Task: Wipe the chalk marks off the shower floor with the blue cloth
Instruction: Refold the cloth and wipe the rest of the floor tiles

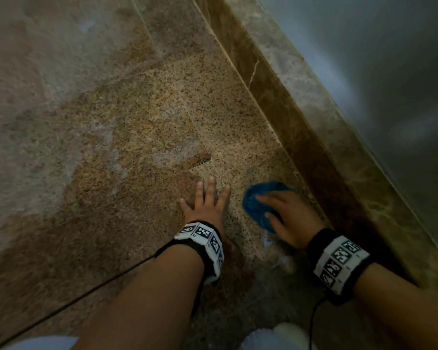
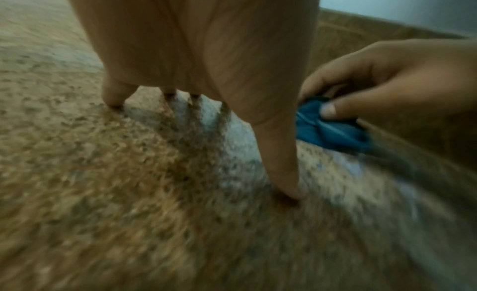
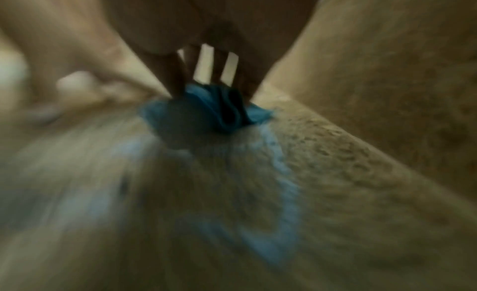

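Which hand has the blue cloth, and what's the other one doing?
The right hand, nearer the raised stone curb, grips the bunched blue cloth against the shower floor. The left hand holds nothing; it rests with fingers spread on the floor.

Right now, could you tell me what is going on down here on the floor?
A person is wiping the speckled shower floor. The right hand grips a bunched blue cloth pressed to the floor beside the stone curb. The left hand rests flat, fingers spread, on the floor. Pale chalk marks remain near the cloth.
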Motion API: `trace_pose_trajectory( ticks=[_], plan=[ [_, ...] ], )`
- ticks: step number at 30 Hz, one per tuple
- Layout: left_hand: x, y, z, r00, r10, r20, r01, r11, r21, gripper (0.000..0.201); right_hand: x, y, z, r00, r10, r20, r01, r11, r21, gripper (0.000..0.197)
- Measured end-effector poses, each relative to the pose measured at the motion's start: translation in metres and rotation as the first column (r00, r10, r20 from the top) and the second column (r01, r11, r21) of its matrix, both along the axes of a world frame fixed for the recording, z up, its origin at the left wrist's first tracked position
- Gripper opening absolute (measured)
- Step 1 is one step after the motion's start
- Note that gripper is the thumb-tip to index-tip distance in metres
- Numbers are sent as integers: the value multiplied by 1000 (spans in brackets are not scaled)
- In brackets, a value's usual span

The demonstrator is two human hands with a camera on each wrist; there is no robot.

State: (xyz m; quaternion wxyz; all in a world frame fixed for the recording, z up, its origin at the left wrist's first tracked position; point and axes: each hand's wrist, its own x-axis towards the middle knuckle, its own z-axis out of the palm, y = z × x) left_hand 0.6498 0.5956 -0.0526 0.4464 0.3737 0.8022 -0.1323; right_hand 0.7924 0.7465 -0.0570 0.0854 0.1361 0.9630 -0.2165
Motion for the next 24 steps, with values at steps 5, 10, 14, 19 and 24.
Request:
trace_pose_trajectory(
  ticks=[5, 10, 14, 19, 24],
  plan=[
    [1, -1, -2, 1000, 14, -15, -14, 1000, -8, 139, 6, -9, -8, 954, 301, -9, -301, 954, 8, 32],
    [0, -3, 0, 1000, 19, 0, -19, 1000, 0, 140, -3, -6, -15, 998, -70, 2, 69, 991, 115, 38],
    [0, -4, -6, 999, 31, -18, -31, 999, 20, 137, 9, -34, -19, 984, 179, -3, -177, 975, 133, 55],
    [-2, -4, -3, 1000, 20, -5, -20, 999, 32, 139, -17, 19, -26, 991, -134, 2, 133, 987, 94, 21],
    [-2, -4, -3, 1000, 13, -13, -12, 999, 33, 139, -13, -7, -27, 985, -152, 77, 145, 985, 90, 50]
  ],
)
